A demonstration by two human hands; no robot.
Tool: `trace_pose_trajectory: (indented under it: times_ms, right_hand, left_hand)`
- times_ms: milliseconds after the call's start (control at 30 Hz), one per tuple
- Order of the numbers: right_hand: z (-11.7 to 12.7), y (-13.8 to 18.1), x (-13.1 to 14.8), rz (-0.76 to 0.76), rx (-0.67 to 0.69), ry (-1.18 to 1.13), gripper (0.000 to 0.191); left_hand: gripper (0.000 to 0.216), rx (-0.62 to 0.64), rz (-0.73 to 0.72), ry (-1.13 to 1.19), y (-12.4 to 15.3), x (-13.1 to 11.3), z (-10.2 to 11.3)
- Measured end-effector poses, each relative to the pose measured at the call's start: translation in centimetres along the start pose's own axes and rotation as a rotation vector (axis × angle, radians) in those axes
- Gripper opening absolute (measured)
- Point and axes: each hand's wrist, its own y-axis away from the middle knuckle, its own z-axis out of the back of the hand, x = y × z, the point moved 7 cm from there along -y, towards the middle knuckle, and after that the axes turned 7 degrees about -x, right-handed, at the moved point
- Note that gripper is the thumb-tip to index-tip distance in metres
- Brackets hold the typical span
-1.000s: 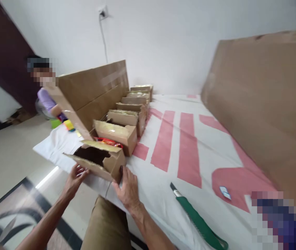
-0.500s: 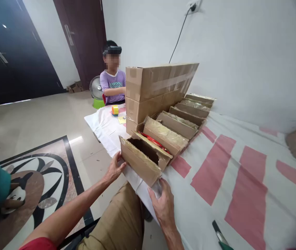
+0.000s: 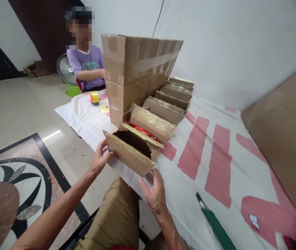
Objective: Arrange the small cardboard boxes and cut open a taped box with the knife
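My table (image 3: 189,194) wears a white cloth with red bars. On it, nearest me, sits an open box (image 3: 131,152), with a row of boxes (image 3: 163,104) running back behind it and stacked cartons (image 3: 134,69) alongside. A green knife (image 3: 215,225) lies at my right, a tape roll (image 3: 95,98) at the far end, and what may be a small sticker (image 3: 254,221).

Bright, even daylight fills the room; a glare streak shines on the floor tiles (image 3: 51,135). Shadows are soft. Wide-angle distortion bends the edges, and corners blur and darken slightly.
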Motion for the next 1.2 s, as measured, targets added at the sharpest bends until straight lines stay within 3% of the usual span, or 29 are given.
trace_pose_trajectory:
  times_ms: [100,300,433,567,800,1067,1200]
  right_hand:
    - [0.4,0.0,0.7,-0.041,0.021,0.010,0.053]
    - [2.8,-0.3,-2.4,-0.172,0.113,0.039,0.032]
    - [1.7,-2.2,-3.0,-0.128,0.243,0.210,0.031]
    - [0.0,-3.9,-2.9,-0.142,0.275,0.199,0.023]
    - [0.7,-4.5,-3.9,-0.284,0.205,0.016,0.025]
    - [3.1,-2.4,-4.2,-0.561,0.150,-0.473,0.036]
    - [6.4,0.1,-2.7,-0.665,0.103,-0.555,0.032]
  left_hand:
    - [0.057,0.027,0.040,0.060,-0.1,0.0,-0.4]
    - [0.051,-0.042,0.047,0.025,0.1,0.9,-0.1]
    - [0.042,-0.124,-0.046,-0.069,0.6,0.7,-0.2]
    - [0.039,-0.130,-0.060,-0.110,0.7,0.6,-0.4]
    - [0.035,-0.117,-0.063,-0.164,0.6,1.0,-0.1]
    - [0.049,-0.095,-0.052,-0.189,0.2,0.4,-0.2]
    - [0.069,-0.159,-0.006,-0.533,3.3,0.1,2.7]
